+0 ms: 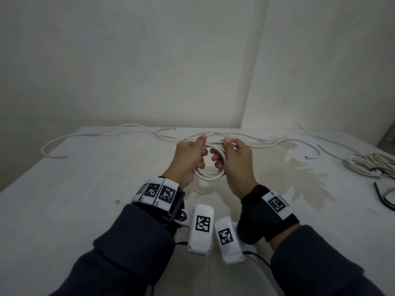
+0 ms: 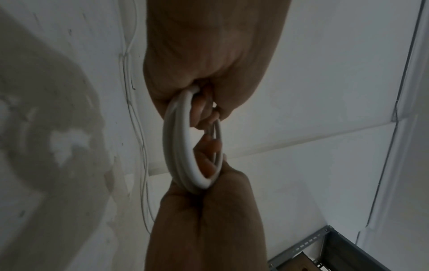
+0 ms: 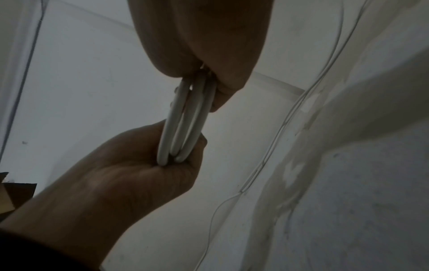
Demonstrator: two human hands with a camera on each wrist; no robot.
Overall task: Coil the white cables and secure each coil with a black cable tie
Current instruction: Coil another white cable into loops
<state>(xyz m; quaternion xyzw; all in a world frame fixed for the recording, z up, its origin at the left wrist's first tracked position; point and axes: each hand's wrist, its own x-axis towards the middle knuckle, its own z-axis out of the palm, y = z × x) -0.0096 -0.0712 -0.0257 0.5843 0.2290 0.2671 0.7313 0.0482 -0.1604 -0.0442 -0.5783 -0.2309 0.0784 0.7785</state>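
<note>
A white cable coil of several loops hangs between both hands above the table's middle. My left hand grips the coil's left side, thumb on the top strands. My right hand pinches the top strands and curls round the right side. In the left wrist view the coil runs edge-on from my left hand to my right hand. The right wrist view shows three strands of the coil between my right hand and my left hand. The cable's loose length trails off behind.
Another loose white cable snakes across the table's far left. A bundled white coil lies at the right edge, with black ties nearer me. A damp stain marks the table's right half. Walls stand close behind.
</note>
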